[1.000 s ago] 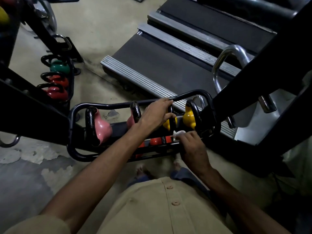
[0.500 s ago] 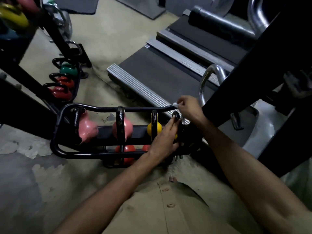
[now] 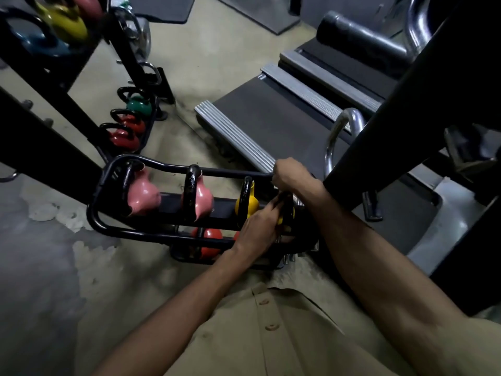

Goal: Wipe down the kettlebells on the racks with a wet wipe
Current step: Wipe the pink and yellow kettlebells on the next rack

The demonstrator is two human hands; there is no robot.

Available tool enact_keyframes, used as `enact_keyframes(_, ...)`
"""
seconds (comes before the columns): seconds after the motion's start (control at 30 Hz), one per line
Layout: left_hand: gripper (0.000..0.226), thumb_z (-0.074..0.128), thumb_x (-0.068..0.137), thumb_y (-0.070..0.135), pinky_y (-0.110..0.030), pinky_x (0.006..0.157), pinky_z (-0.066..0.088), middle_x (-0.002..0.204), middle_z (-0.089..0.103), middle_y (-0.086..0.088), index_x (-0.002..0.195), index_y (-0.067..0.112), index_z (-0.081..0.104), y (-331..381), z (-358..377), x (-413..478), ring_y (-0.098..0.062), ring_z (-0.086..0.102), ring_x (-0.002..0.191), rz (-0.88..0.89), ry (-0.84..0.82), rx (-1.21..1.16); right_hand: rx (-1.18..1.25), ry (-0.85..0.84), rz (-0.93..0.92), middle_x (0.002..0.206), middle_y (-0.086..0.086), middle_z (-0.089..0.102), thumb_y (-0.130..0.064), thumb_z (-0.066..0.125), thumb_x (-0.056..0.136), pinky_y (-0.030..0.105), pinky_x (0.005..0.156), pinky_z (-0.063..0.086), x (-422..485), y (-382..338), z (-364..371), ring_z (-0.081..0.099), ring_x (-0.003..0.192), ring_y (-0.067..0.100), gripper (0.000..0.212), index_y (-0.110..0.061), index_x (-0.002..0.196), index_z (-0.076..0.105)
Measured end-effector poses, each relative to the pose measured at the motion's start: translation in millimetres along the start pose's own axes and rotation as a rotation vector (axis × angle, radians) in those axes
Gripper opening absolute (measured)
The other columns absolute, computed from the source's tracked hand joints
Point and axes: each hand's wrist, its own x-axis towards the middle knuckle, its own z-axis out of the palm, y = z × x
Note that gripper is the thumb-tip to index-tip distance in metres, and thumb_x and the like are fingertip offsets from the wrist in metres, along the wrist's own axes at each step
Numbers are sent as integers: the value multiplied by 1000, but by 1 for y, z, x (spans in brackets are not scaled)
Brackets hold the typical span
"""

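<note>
Hidden: right-end yellow kettlebell [image 3: 288, 210], mostly covered by both hands. Only its black handle and a yellow sliver show, at the right end of the rack [image 3: 162, 236] upper tier.
Pose: right hand [image 3: 294, 176] curled into a fist at the far rail, contents impossible to tell. The left hand [image 3: 257, 226] has its fingers wrapped round that kettlebell's handle.
Leftward: second yellow kettlebell [image 3: 250, 205], pink kettlebells [image 3: 202, 199], glossy, black-handled.

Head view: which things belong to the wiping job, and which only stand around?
Job: left hand gripping the end yellow kettlebell; right hand on the rack rail; left pink kettlebell; second pink kettlebell; other yellow kettlebell; green kettlebell.
Lying about: treadmill; chrome handrail; floor mat.
</note>
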Motion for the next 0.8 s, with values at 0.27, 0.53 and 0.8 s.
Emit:
enact_keyframes(0.27, 70, 69, 92, 23, -49, 92, 55, 136, 61, -16, 154, 13, 38, 2, 2, -4, -39, 61, 119, -86, -55, -151, 13, -13, 17, 101, 14, 67, -16, 58, 91, 32, 67, 41, -1, 3, 4, 54, 78, 29, 5, -12, 89, 58)
enact_keyframes(0.53, 81, 64, 97, 19, -49, 86, 57, 118, 72, -20, 164, 25, 18, -9, 7, -10, -38, 68, 110, -125, -109, -248, 122, 62, 99, 89, 14, 70, -23, 60, 86, 32, 63, 44, 2, 4, 16, 59, 75, 32, 16, -8, 85, 67)
enact_keyframes(0.8, 98, 64, 94, 10, -47, 86, 58, 118, 73, -21, 163, 42, 3, -15, 10, -12, -39, 69, 107, -78, -69, -288, 1031, 412, 582, 101, 23, 73, -13, 50, 98, 28, 64, 40, -21, 4, 51, 69, 92, 35, 30, 5, 104, 73)
